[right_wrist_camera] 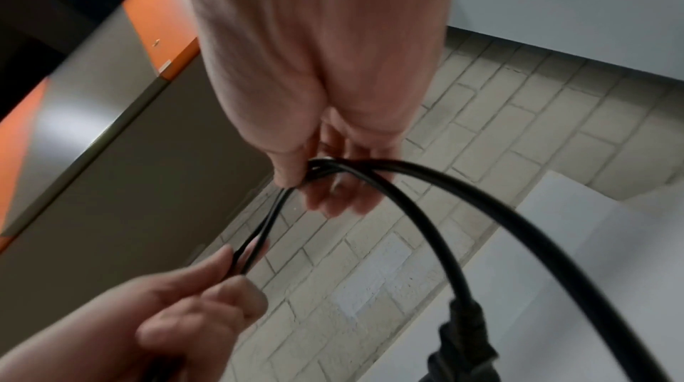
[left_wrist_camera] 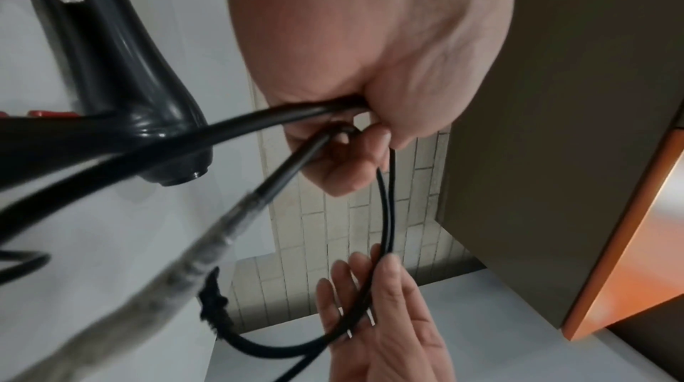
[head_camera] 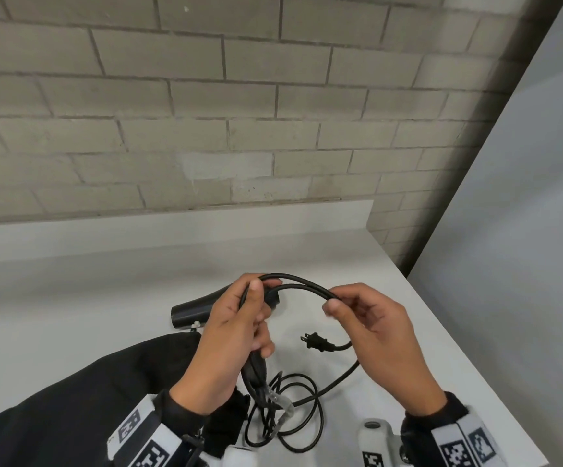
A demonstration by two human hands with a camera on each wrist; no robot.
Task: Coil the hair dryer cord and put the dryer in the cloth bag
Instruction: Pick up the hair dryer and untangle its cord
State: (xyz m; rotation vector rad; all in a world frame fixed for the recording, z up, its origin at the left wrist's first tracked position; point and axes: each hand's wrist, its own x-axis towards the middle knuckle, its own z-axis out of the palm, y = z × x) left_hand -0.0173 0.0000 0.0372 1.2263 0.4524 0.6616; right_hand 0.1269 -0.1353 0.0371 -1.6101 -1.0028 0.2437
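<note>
Cord (head_camera: 302,285) pinched between left hand (head_camera: 229,335) and right hand (head_camera: 378,335); no readable writing.

One black hair dryer (head_camera: 192,310) and one black cloth bag (head_camera: 81,392) lie on the single white worktop (head_camera: 105,281). One black cord (head_camera: 302,286) ends in one plug (head_camera: 315,342) with two prongs. Two hands are in view, the left hand (head_camera: 229,335) and the right hand (head_camera: 381,335), and two strands of cord run between them.
</note>
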